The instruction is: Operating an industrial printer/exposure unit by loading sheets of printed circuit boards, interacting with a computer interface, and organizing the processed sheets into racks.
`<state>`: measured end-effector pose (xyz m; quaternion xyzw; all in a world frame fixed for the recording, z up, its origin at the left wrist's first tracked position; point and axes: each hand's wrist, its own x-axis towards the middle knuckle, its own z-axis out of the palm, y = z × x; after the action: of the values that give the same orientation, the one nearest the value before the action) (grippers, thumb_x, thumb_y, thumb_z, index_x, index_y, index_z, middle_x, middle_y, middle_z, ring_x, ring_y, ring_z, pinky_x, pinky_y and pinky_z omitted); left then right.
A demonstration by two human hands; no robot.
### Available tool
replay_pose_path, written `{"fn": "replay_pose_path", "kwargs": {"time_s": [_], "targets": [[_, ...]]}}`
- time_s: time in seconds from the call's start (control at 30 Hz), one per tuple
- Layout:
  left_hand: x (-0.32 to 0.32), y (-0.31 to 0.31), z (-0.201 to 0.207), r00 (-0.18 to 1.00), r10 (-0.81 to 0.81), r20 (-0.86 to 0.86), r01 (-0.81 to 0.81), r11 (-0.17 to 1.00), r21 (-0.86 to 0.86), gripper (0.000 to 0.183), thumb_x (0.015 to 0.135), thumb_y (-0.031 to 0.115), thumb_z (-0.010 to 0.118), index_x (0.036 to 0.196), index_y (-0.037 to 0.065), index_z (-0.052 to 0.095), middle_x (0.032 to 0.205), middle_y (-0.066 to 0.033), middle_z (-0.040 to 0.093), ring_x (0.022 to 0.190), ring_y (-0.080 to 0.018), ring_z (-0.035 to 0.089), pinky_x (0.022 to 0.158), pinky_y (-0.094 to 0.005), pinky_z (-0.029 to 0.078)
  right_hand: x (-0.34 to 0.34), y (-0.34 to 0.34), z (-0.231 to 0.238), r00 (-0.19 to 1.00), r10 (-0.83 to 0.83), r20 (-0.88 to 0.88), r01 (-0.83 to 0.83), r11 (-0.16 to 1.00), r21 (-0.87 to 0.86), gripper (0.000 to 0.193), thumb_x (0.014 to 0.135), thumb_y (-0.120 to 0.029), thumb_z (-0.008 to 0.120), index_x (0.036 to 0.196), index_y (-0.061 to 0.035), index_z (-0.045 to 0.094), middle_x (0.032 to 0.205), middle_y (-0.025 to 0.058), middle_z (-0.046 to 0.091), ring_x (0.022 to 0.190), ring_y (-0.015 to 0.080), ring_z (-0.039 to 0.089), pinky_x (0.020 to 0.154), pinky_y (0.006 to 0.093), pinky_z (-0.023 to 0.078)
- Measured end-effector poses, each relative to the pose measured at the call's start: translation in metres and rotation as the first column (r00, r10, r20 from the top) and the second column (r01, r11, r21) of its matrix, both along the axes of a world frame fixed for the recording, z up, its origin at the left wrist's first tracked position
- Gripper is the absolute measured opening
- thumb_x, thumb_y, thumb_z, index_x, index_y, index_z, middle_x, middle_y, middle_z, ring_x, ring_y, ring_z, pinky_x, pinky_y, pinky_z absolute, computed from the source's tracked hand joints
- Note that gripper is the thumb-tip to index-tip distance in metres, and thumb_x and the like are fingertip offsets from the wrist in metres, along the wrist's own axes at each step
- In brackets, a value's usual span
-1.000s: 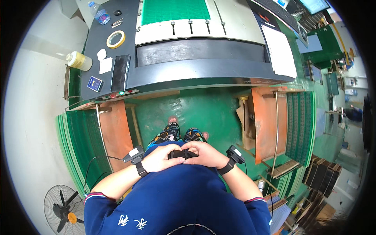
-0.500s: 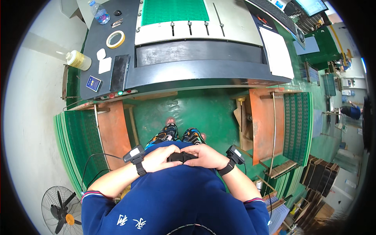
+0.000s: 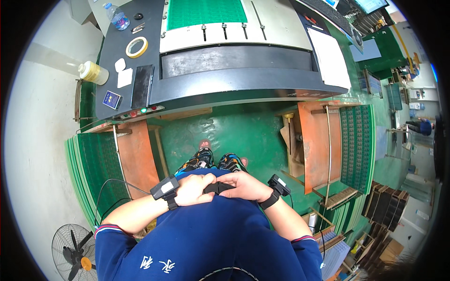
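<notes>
A: Where are our hands?

B: Low at the waist, in front of the blue shirt (image 3: 201, 234). Left hand (image 3: 193, 189) grips one end of a black piece (image 3: 218, 188), right hand (image 3: 245, 187) grips the other. Fingers curled in on both.

A: What's the piece?

B: Could be a strap or a buckle; our fingers cover too much to tell. It sits between the hands, close to the body. Our read: two-ended hold so neither end slips, elbows out so both hands can meet square.

A: Wrists?

B: Left wrist unit (image 3: 165, 188) and right wrist unit (image 3: 278, 184) are strapped on the outer side, probably to leave our palms free. Cables run off past the forearms.

A: Bench?

B: Well apart from our hands. Green panel (image 3: 206, 13) lies on the pale machine plate, slotted knobs along its near side, likely for locating it. Tape roll (image 3: 137, 47), phone (image 3: 143, 86) and squeeze bottle (image 3: 93, 73) sit on the left wing, off the plate, presumably out of its way.

A: Racks?

B: Left rack boards (image 3: 96, 159) and right rack boards (image 3: 357, 150) stand on edge, one stack each side of us; looks set for easy reach.
</notes>
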<state>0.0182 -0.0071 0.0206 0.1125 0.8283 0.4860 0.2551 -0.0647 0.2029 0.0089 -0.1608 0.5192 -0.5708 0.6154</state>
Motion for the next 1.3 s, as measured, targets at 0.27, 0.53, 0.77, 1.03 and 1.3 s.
{"fn": "replay_pose_path", "kwargs": {"time_s": [0.27, 0.53, 0.77, 1.03, 1.3], "targets": [[-0.002, 0.004, 0.005, 0.997, 0.078, -0.018, -0.078, 0.997, -0.005, 0.027, 0.074, 0.022, 0.064, 0.094, 0.009, 0.053, 0.07, -0.0126, 0.057, 0.065, -0.0304, 0.061, 0.057, -0.0391, 0.047, -0.006, -0.003, -0.008, 0.993, 0.116, -0.01, -0.116, 0.993, -0.012, 0.033, 0.084, -0.006, 0.064, 0.115, 0.0014, 0.057, 0.105, 0.0046, 0.063, 0.094, 0.0089, 0.057, 0.087, 0.026, 0.046], [-0.01, 0.003, -0.003, 0.981, 0.072, 0.18, -0.109, 0.973, 0.203, 0.043, 0.08, 0.026, 0.07, 0.114, 0.009, 0.05, 0.078, -0.009, 0.062, 0.07, -0.0226, 0.062, 0.065, -0.0322, 0.048, -0.008, 0.013, -0.007, 0.941, -0.138, 0.309, 0.096, 0.985, 0.147, 0.02, 0.089, -0.014, 0.059, 0.108, -0.0077, 0.059, 0.081, -0.0045, 0.055, 0.054, 0.0025, 0.041, 0.046, 0.0171, 0.027], [-0.004, -0.004, -0.003, 0.919, 0.251, 0.303, -0.325, 0.919, 0.224, 0.044, 0.08, 0.03, 0.07, 0.116, 0.007, 0.056, 0.079, -0.0057, 0.063, 0.073, -0.0141, 0.061, 0.071, -0.0286, 0.048, -0.028, 0.032, 0.002, 0.563, -0.617, 0.55, 0.564, 0.773, 0.29, 0.022, 0.087, -0.01, 0.056, 0.109, -0.0131, 0.053, 0.076, 0.001, 0.048, 0.053, 0.0079, 0.037, 0.046, 0.019, 0.027], [-0.014, 0.002, -0.001, 0.871, 0.229, 0.434, -0.371, 0.886, 0.277, 0.033, 0.083, 0.028, 0.068, 0.106, 0.005, 0.06, 0.087, -0.003, 0.061, 0.08, -0.0101, 0.057, 0.073, -0.0254, 0.046, -0.011, -0.004, 0.003, 0.67, -0.604, 0.431, 0.543, 0.795, 0.271, 0.043, 0.096, -0.041, 0.035, 0.106, -0.0061, 0.057, 0.064, -0.0025, 0.046, 0.045, 0.0053, 0.032, 0.04, 0.0197, 0.024], [-0.013, 0.01, -0.007, 0.788, 0.338, 0.515, -0.558, 0.746, 0.363, 0.032, 0.098, 0.036, 0.036, 0.097, 0.008, 0.051, 0.074, 0.0034, 0.042, 0.062, -0.0046, 0.036, 0.056, -0.0202, 0.032, 0.009, -0.022, -0.006, 0.903, -0.427, 0.045, 0.428, 0.904, -0.013, 0.03, 0.096, -0.018, 0.046, 0.119, -0.0021, 0.056, 0.075, -0.0063, 0.046, 0.06, 0.0017, 0.037, 0.052, 0.0168, 0.029]]}}
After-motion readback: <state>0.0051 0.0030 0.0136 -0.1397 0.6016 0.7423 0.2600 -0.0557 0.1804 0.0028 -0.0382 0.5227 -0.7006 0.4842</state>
